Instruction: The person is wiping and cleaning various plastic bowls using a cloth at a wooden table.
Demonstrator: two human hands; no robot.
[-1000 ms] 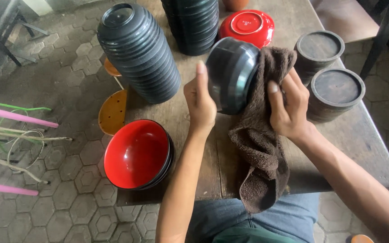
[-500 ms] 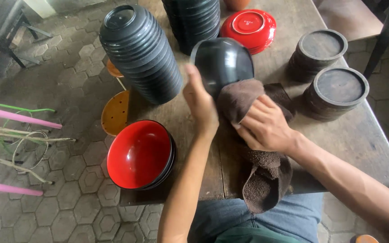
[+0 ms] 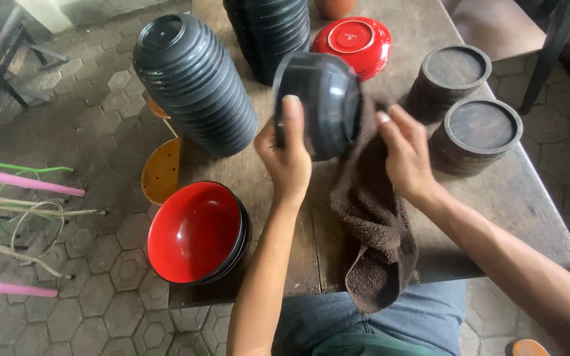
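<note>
A glossy black plastic bowl [image 3: 321,105] is held up on its side above the wooden worktop [image 3: 423,39], gripped by the left hand [image 3: 289,157] with fingers curled round its rim and the thumb laid across the outer wall. A brown terry cloth [image 3: 374,231] is pressed against the bowl's right side by the right hand [image 3: 404,155], fingers closed on the fabric; the rest of the cloth hangs below the bowl, over the worktop edge towards the lap. Left of the bowl lies a tilted stack of ribbed black bowls [image 3: 196,82]. Below-left of the bowl a red-lined bowl stack [image 3: 196,232] sits at the worktop edge. Right of the bowl stand two dark round wooden stacks [image 3: 470,112]; behind it is an upturned red bowl [image 3: 354,41]. Judged risk: the smooth bowl could slip from the one-handed grip if rubbed hard, and the red-lined stack could be elbowed off the edge.
</note>
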